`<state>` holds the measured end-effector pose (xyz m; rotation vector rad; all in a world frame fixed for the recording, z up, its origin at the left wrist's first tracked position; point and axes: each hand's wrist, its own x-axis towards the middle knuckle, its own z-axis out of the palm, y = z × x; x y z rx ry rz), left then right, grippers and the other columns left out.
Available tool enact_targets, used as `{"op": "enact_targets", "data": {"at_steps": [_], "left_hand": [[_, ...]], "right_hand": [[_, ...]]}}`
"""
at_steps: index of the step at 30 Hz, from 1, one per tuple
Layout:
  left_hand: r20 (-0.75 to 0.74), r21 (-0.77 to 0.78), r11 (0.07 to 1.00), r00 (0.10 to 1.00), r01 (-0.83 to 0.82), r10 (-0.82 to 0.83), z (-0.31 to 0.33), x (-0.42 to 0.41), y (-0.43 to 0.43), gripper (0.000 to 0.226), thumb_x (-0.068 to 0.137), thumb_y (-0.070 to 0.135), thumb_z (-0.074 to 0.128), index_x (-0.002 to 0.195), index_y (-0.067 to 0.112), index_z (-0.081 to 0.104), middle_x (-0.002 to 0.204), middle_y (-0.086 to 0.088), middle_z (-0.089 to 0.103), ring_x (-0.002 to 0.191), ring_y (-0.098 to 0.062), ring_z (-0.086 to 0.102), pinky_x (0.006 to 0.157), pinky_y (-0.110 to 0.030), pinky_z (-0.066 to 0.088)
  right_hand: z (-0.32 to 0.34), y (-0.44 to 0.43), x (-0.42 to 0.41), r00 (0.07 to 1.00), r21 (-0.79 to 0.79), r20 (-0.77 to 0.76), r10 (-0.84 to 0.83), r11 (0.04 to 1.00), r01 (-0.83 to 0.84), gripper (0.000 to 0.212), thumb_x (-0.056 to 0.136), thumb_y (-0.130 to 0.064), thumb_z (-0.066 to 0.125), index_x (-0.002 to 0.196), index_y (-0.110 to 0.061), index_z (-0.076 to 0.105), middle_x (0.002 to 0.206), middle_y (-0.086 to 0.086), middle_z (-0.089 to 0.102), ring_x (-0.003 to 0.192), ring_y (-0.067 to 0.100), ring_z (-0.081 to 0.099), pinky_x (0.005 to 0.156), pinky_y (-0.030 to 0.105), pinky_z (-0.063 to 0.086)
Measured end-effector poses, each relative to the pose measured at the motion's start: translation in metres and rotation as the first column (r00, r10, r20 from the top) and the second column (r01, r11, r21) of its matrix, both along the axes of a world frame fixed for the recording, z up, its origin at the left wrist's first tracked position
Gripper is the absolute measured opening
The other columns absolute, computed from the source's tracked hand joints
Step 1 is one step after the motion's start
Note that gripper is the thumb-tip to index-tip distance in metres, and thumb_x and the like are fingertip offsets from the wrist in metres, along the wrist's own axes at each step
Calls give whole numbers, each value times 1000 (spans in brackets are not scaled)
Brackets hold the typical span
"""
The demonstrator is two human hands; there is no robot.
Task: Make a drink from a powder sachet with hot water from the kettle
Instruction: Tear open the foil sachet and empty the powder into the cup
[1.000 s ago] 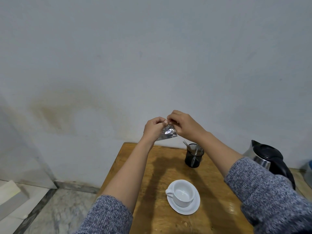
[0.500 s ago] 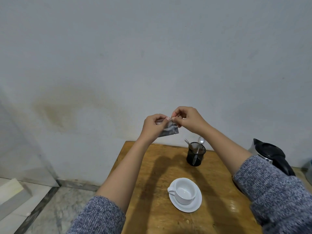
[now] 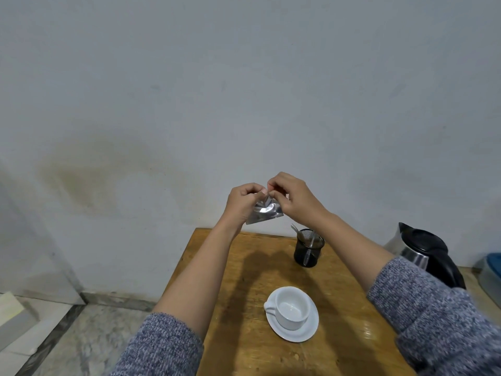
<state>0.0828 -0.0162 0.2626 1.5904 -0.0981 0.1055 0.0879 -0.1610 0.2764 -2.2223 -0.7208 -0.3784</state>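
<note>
While the sachet [image 3: 264, 211] is pinched at its top edge by left hand [image 3: 241, 203] and right hand [image 3: 294, 198], raised above the desk [image 3: 244, 267], tearing is best done small; cup [image 3: 291, 308] waits at 6 o'clock, kettle [image 3: 423, 253] at 4.

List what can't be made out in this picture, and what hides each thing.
- Sachet, head view: its top edge sits behind the fingertips of the left hand and right hand, so whether it is torn is unclear.
- Kettle: the right sleeve hides its base.
- Black mesh holder: its cutlery is too small to count.
- Blue item at the right edge: cut off.
</note>
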Motion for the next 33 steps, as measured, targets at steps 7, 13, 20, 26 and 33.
{"op": "enact_targets", "data": {"at_steps": [7, 13, 20, 26, 33], "left_hand": [[-64, -87, 996, 998, 6, -12, 1, 4, -5, 16, 85, 4, 57, 71, 9, 63, 70, -3, 61, 64, -12, 56, 49, -7, 45], [-167, -114, 993, 986, -21, 2, -1, 3, -11, 17, 79, -2, 53, 71, 10, 62, 73, -4, 61, 66, -14, 56, 57, -18, 47], [-169, -164, 983, 984, -81, 53, -15, 9, -5, 18, 80, 4, 58, 67, 14, 65, 73, -3, 64, 72, -16, 59, 61, -21, 47], [1, -133, 991, 1000, 17, -17, -15, 11, 11, 10, 84, 18, 64, 76, 18, 69, 81, -1, 67, 81, -16, 61, 73, -22, 47], [-48, 20, 959, 958, 284, -282, -10, 4, 22, 12, 87, 26, 61, 90, 17, 68, 82, 1, 67, 73, -6, 61, 72, -18, 48]], "right_hand": [[-6, -2, 4, 988, -92, 155, 20, 996, -6, 16, 82, 5, 49, 89, -4, 60, 85, -2, 48, 77, 6, 44, 70, 5, 33], [-17, -7, 9, 964, -204, 263, 35, 979, 20, 19, 79, 7, 49, 92, -1, 60, 88, 11, 56, 82, 13, 42, 74, 15, 37], [-22, -3, 1, 950, -234, 298, 91, 972, -20, 21, 79, 13, 49, 93, 2, 60, 87, 13, 56, 80, 9, 42, 75, 12, 37], [-13, 0, 6, 991, 76, 113, -66, 995, 58, 8, 88, 0, 55, 88, -5, 62, 79, -5, 53, 72, 0, 50, 68, 14, 41], [0, 3, 5, 998, 149, -9, -67, 987, 68, 10, 87, 0, 56, 83, -6, 63, 81, 1, 59, 66, 0, 52, 64, 13, 44]]}}
